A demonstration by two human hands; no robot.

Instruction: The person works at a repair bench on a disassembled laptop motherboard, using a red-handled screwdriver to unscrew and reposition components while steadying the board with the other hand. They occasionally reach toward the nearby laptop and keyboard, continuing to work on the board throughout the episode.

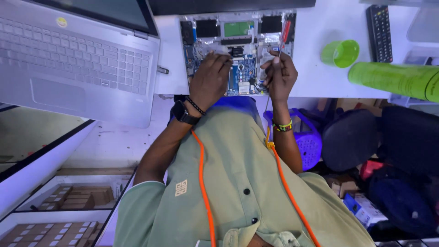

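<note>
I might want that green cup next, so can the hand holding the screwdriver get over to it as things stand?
Probably yes. The right hand holds a red-handled screwdriver over the opened laptop base, and the green cup sits on the white table just beside it, with bare tabletop between. It would need to free its grip first.

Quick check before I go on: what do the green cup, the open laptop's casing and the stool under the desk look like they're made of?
Green cup: translucent plastic, glossy; light glows through its wall. Open laptop: silver, matte casing, metal or painted plastic; I cannot tell which. Purple stool: moulded plastic, judging by its perforated lattice seat and even colour.
</note>
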